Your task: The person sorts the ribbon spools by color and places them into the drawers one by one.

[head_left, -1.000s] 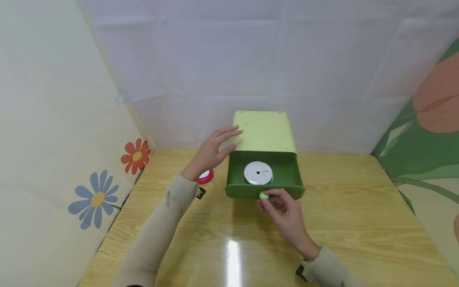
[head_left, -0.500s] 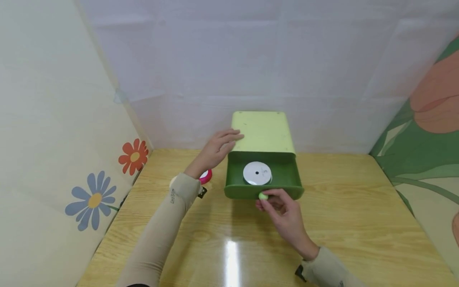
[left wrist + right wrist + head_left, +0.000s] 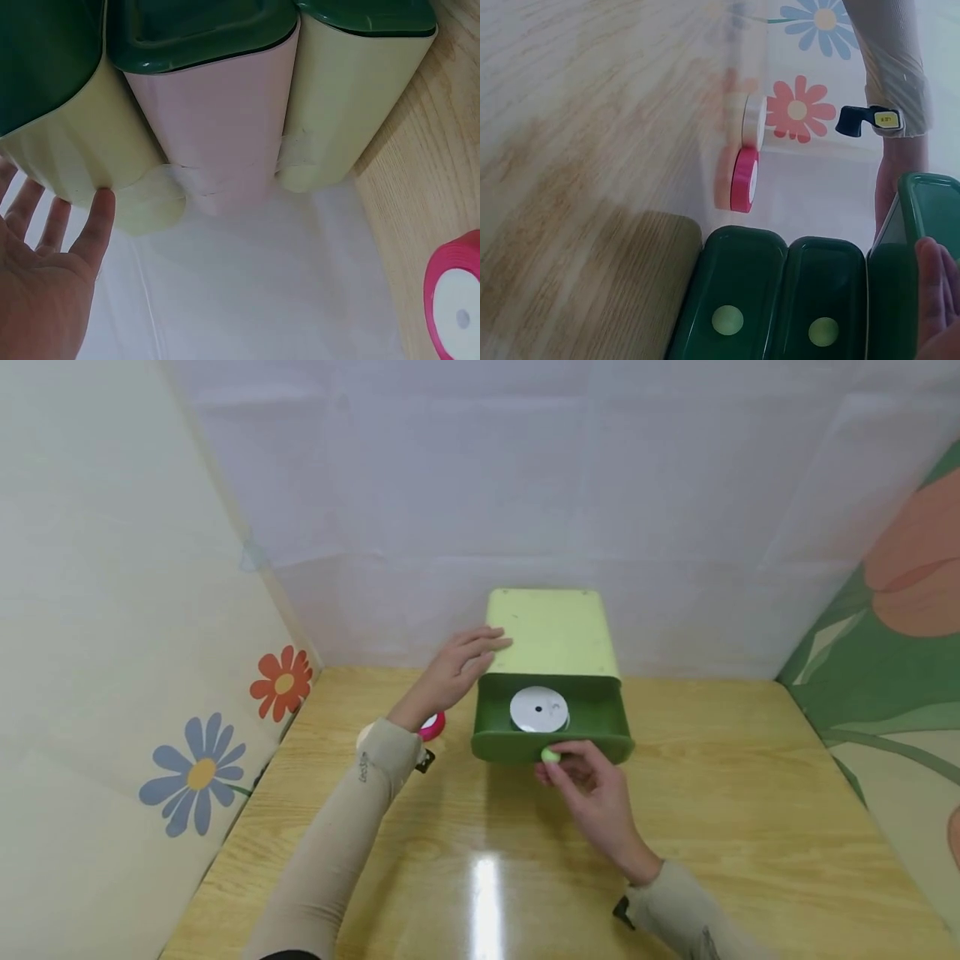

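A small chest of drawers with a pale yellow top (image 3: 551, 631) stands at the back of the table, its top green drawer (image 3: 510, 746) pulled out. Inside that drawer lies a white-faced spool (image 3: 538, 710). My right hand (image 3: 606, 806) pinches the light green drawer knob (image 3: 551, 755) between thumb and index finger. Spread over the chest's upper left edge, my left hand (image 3: 450, 675) rests with its fingers nearly straight. In the left wrist view, this hand (image 3: 45, 277) touches the yellow upper section (image 3: 82, 150), above a pink section (image 3: 217, 127).
Two lower green drawers with round knobs (image 3: 727, 320) are closed in the right wrist view. A pink ribbon spool (image 3: 744, 180) and a white spool (image 3: 754, 121) stand left of the chest, partly behind the left forearm. White sheeting (image 3: 450, 485) hangs behind the table.
The left hand has settled onto the chest's upper left edge. The right hand has pushed the drawer slightly inward, and the spool has moved back with it.
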A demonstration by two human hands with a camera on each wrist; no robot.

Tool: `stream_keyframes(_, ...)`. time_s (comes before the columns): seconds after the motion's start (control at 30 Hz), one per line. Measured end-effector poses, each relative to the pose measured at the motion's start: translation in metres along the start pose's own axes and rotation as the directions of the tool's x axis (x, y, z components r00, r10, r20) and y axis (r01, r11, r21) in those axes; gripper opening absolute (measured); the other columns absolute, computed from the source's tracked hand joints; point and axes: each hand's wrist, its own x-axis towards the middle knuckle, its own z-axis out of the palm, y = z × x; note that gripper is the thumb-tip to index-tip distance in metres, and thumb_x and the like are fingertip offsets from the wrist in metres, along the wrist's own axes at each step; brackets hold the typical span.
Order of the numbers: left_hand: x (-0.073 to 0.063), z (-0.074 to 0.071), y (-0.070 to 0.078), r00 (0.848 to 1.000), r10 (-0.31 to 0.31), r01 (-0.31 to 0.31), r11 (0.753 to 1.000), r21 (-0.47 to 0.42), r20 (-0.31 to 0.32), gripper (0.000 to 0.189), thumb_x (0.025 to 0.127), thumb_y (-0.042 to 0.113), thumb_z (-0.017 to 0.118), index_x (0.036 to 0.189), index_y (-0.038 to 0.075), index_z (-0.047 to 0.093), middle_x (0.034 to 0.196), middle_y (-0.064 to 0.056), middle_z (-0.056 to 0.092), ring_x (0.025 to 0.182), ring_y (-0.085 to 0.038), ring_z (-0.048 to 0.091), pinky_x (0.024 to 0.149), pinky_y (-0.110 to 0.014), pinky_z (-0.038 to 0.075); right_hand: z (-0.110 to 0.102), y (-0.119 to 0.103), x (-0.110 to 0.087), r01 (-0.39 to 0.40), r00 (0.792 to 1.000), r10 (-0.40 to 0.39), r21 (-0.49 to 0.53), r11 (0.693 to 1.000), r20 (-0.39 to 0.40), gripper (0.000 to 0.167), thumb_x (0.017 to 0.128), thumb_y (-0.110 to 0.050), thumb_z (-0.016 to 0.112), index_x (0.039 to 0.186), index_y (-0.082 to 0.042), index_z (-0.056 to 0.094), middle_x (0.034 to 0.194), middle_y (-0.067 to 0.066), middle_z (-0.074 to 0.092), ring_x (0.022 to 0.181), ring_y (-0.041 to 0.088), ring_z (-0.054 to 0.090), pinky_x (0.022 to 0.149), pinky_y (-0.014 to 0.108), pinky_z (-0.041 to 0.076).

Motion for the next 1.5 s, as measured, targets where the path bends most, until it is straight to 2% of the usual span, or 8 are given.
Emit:
stream_keyframes(0.4, 0.000, 0.001, 0.000, 1.000, -0.009, 0.009, 1.000, -0.013, -0.008, 0.040, 0.112, 0.032, 0.043, 0.148, 0.022, 0.059, 0.162, 0.001, 0.045, 0.153, -0.020, 0.034, 0.127, -0.048, 0.026, 0.000, 0.008, 0.015, 0.007, 1.000, -0.007, 0.015, 1.000, -0.019, 0.019, 0.098, 0.002, 0.067, 0.117, 0.003, 0.064, 0.100, 0.022, 0.077, 0.088, 0.015, 0.077, 0.077, 0.032, 0.065)
stream_keyframes(1.03, -0.001, 0.002, 0.002, 1.000, -0.014, 0.013, 1.000, -0.025, -0.018, 0.040, 0.112, 0.032, 0.043, 0.148, 0.022, 0.059, 0.162, 0.001, 0.045, 0.153, -0.019, 0.034, 0.127, -0.048, 0.027, 0.001, 0.012, 0.027, -0.011, 0.999, 0.012, 0.043, 0.999, -0.033, 0.020, 0.097, 0.000, 0.068, 0.117, 0.002, 0.064, 0.101, 0.022, 0.076, 0.088, 0.016, 0.077, 0.079, 0.033, 0.065)
stream_keyframes(1.37, 0.000, 0.002, 0.002, 1.000, -0.001, 0.000, 1.000, -0.022, -0.028, 0.040, 0.112, 0.030, 0.043, 0.148, 0.021, 0.059, 0.161, 0.000, 0.046, 0.153, -0.020, 0.035, 0.128, -0.047, 0.026, 0.001, 0.018, 0.037, 0.004, 0.998, -0.001, 0.047, 0.999, -0.059, 0.019, 0.098, -0.001, 0.068, 0.116, 0.003, 0.064, 0.101, 0.023, 0.075, 0.087, 0.017, 0.077, 0.076, 0.039, 0.065)
stream_keyframes(1.5, -0.001, 0.003, 0.001, 1.000, 0.003, -0.003, 1.000, -0.020, -0.028, 0.040, 0.112, 0.030, 0.043, 0.148, 0.021, 0.059, 0.162, 0.000, 0.046, 0.153, -0.020, 0.035, 0.128, -0.047, 0.026, 0.001, 0.020, 0.041, 0.005, 0.997, -0.002, 0.039, 0.999, -0.072, 0.019, 0.098, -0.001, 0.068, 0.115, 0.003, 0.064, 0.099, 0.023, 0.076, 0.086, 0.016, 0.076, 0.075, 0.038, 0.065)
